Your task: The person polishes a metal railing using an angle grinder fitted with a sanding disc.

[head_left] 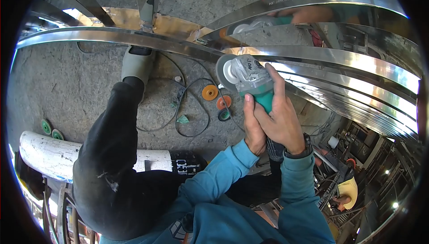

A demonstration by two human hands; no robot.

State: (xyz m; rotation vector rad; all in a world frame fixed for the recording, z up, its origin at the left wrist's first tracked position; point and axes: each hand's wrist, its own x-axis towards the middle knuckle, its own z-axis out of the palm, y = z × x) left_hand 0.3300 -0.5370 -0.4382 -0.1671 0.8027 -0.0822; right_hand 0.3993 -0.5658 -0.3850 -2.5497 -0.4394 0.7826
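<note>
An angle grinder with a green body and a grey metal head is held in both my hands. Its grinding disc is right at the edge of a shiny steel bar. My left hand wraps the green body from the left, thumb pointing up along it. From the right, my right hand grips the same body, its index finger stretched along the side toward the head. The undersides of the fingers are partly hidden behind the tool.
Several polished steel bars run across the right. Orange discs and a looping cable lie on the concrete floor. A white pipe lies near my leg. A person in a yellow shirt is at the far right.
</note>
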